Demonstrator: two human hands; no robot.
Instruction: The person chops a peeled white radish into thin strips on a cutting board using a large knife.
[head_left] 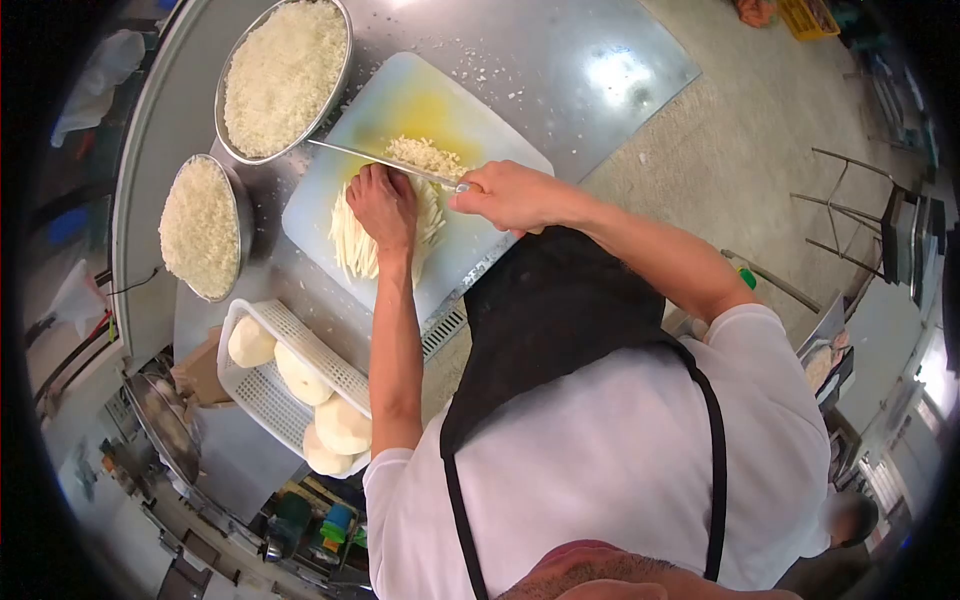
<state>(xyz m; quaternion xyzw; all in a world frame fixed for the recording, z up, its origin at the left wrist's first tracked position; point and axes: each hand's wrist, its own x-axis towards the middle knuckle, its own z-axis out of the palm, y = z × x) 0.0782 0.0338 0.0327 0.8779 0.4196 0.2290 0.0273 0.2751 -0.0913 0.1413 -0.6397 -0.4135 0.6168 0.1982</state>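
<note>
My right hand (512, 195) grips the handle of a long kitchen knife (375, 158). The blade lies across the cutting board (310, 225), with its tip toward the upper left. My left hand (384, 208) is curled, its fingertips pressing down on a pile of pale vegetable strips (352, 240) right beside the blade. Beyond the blade sits a small heap of diced pieces (425, 156). A yellow stain marks the board above that heap. The vegetable's exact kind cannot be told.
Two metal bowls (348, 75) (243, 230) of finely diced white pieces stand at the left. Nearer me, a white perforated basket (295, 408) holds several peeled round vegetables (300, 375). Scraps dot the steel table (560, 120). A metal-framed stool (850, 215) stands far right.
</note>
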